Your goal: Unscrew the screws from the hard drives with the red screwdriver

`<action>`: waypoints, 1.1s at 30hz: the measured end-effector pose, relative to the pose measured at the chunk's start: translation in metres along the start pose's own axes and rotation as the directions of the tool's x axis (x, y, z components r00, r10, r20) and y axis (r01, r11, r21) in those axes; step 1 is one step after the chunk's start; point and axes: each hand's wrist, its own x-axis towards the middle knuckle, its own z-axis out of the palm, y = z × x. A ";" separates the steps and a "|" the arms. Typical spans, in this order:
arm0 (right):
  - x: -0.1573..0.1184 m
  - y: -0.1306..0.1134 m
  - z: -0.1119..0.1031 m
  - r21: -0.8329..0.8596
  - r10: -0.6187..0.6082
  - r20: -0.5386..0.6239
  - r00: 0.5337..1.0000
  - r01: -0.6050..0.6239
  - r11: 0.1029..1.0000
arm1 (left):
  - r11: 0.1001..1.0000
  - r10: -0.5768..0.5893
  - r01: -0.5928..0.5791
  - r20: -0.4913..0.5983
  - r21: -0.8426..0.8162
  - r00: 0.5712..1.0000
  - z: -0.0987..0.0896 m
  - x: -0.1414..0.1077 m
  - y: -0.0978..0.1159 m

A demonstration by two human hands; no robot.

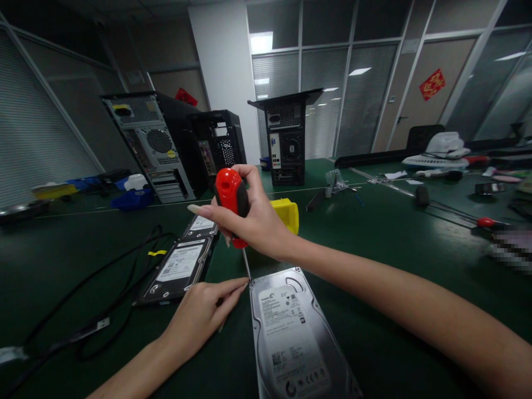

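Observation:
My right hand point(266, 221) is wrapped round the red and black handle of a screwdriver point(231, 194). Its metal shaft points down, with the tip at the far left corner of a silver hard drive point(286, 327), which lies label up on the green table. At that same corner, the thumb and forefinger of my left hand point(203, 307) are pinched together by the tip; whatever they hold is too small to make out. Two more hard drives, a nearer one point(183, 263) and a farther one point(202, 224), lie beyond my left hand.
Black cables point(124, 282) run across the left side. Behind my right hand is a yellow container point(286, 215). Computer cases stand at the back, a large one point(166, 149) on the left and another point(286, 138) near the middle. Tools and a hammer-like item point(422, 196) lie right.

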 end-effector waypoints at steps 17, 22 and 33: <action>0.007 0.012 0.003 0.178 -0.013 0.000 1.000 0.013 0.984 | 0.999 -0.036 0.036 0.028 0.012 0.999 0.002 0.001 -0.004; 0.003 0.008 0.002 0.083 0.026 -0.034 0.999 -0.023 0.996 | 1.000 -0.021 0.020 0.030 0.006 0.999 0.001 0.001 0.000; 0.004 0.014 0.004 0.235 0.027 0.004 1.000 -0.027 0.972 | 0.999 -0.040 0.041 0.031 -0.033 0.999 0.002 0.003 -0.001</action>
